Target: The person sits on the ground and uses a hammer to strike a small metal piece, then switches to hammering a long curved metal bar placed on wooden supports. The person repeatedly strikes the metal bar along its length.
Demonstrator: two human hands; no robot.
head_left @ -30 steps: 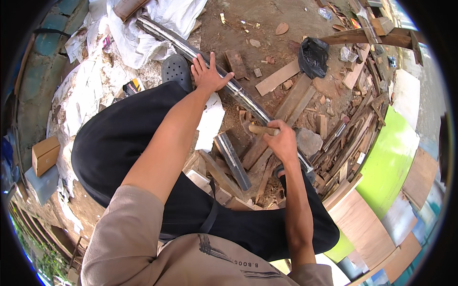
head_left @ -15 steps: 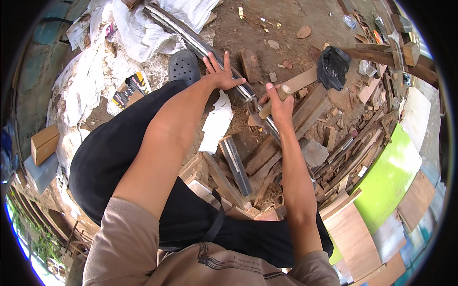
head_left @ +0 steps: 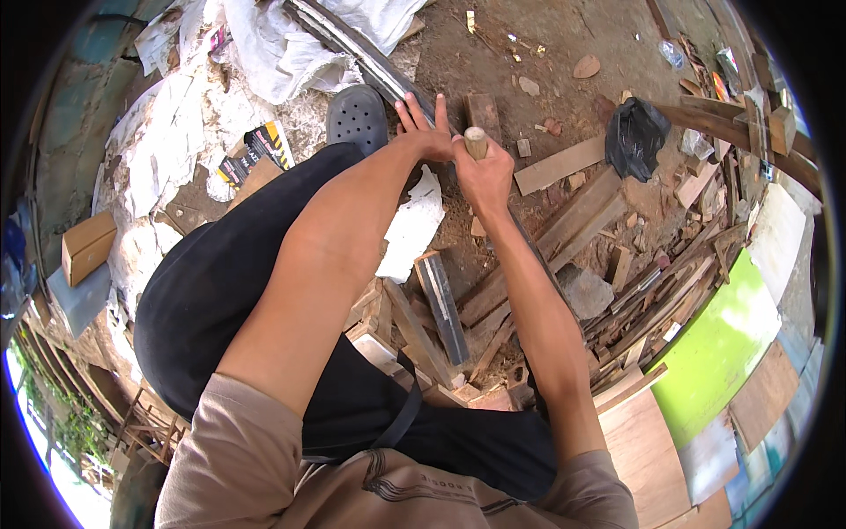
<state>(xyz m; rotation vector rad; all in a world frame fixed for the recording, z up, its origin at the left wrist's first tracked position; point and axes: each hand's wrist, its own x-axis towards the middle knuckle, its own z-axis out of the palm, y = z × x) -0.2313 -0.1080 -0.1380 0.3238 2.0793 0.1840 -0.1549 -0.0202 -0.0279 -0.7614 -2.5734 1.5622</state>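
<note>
A long dark beam (head_left: 366,63) with a white streak along it runs from the top edge down under my hands. Across it lies my left hand (head_left: 426,139), open, its fingers stretched and spread. Right beside it, close to the left wrist, my right hand (head_left: 486,176) is closed round a wooden-handled tool (head_left: 476,141). The round butt of the handle points up out of the fist. The tool's working end is hidden behind the hand. My grey clog (head_left: 357,119) stands just left of the beam.
A short dark block with a white streak (head_left: 442,307) lies between my knees, near a white torn sheet (head_left: 414,225). Planks (head_left: 564,165), a stone (head_left: 585,291) and a black plastic bag (head_left: 636,137) lie to the right. A green panel (head_left: 718,335) is farther right.
My right hand has moved up and left with the tool, close against my left hand. The handle now points more upright. My left hand still lies spread on the beam.
</note>
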